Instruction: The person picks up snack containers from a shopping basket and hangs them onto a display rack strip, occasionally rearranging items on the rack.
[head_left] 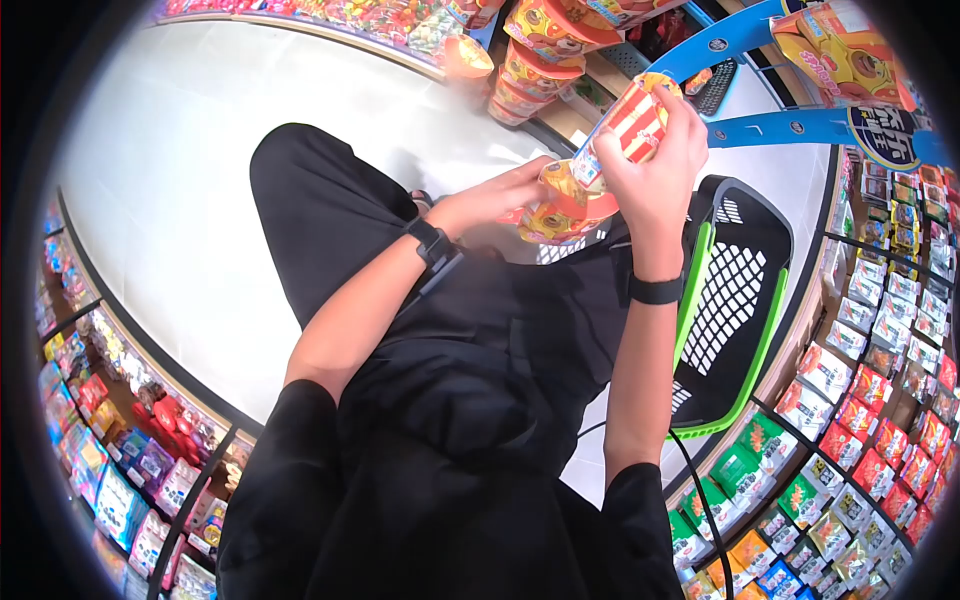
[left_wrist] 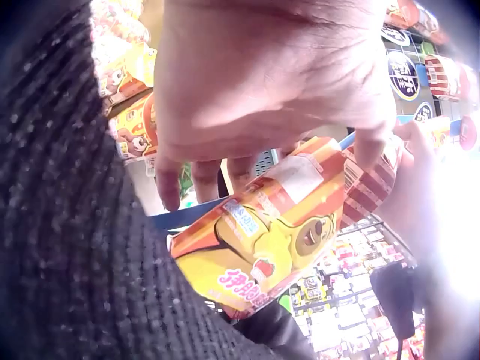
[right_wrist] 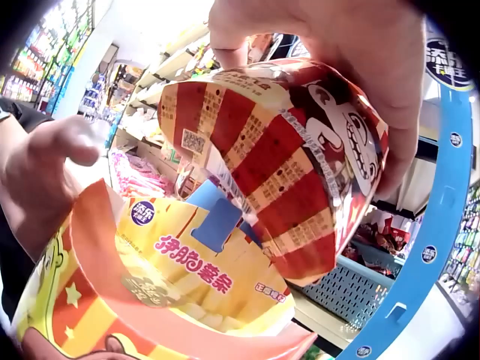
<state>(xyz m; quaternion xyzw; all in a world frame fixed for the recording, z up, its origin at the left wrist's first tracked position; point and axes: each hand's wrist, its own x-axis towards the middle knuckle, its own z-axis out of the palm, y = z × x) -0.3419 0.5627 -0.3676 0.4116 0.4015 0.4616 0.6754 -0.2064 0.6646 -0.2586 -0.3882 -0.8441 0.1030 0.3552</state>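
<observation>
My left hand (head_left: pixel 505 193) holds an orange and yellow bear-print pack (head_left: pixel 565 222) by its side. In the left wrist view the fingers of my left hand (left_wrist: pixel 270 82) reach behind this pack (left_wrist: pixel 281 232). My right hand (head_left: pixel 665 165) grips a red-and-cream striped pack (head_left: pixel 633 130) above and beside it, thumb on one side and fingers on the other. The right wrist view shows the striped pack (right_wrist: pixel 262 165) tilted under my right hand (right_wrist: pixel 360 67), over the scooped top of the bear-print pack (right_wrist: pixel 187 292); my left hand (right_wrist: pixel 52 165) is at the left.
A black basket with a green rim (head_left: pixel 735 290) stands beside my right forearm. Blue display strips (head_left: pixel 770 130) run behind my right hand, near hanging orange packs (head_left: pixel 840 55). Stacked orange packs (head_left: pixel 540 65) stand ahead. Shelves of small packets (head_left: pixel 880 400) curve along the right.
</observation>
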